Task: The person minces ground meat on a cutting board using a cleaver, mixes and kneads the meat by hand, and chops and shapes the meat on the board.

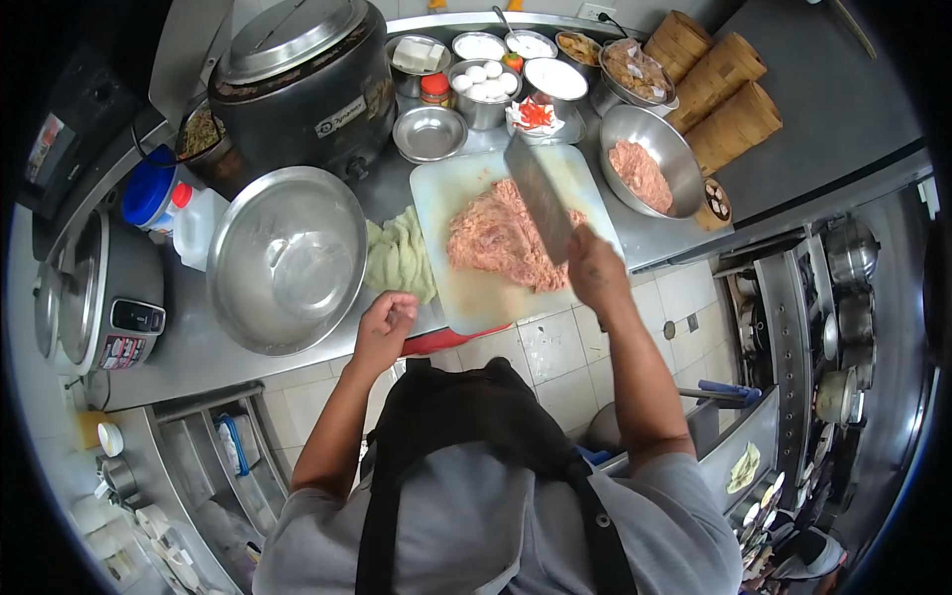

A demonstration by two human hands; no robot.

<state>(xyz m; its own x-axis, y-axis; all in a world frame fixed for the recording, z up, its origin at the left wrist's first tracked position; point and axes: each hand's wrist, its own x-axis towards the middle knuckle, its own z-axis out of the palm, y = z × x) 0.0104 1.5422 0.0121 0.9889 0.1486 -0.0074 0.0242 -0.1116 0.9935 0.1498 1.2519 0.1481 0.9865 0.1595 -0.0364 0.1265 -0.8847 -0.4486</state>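
My right hand (597, 266) is closed around the handle of a cleaver (543, 193), its wide blade tilted over the right side of a mound of minced meat (496, 238). The meat lies spread on a white cutting board (451, 188), and the blade hides part of it. My left hand (385, 325) hovers by the board's lower left corner with its fingers loosely curled and nothing visible in them. Just beyond it, a crumpled pale green cloth (399, 256) lies against the board's left edge.
Left of the cloth stands a large steel bowl (230, 268); a smaller steel bowl (676, 149) with minced meat is at right. Behind the board are a small metal dish (429, 135), a pot of eggs (484, 81) and several containers. A big black cooker (297, 119) and bamboo steamers (729, 124) flank them.
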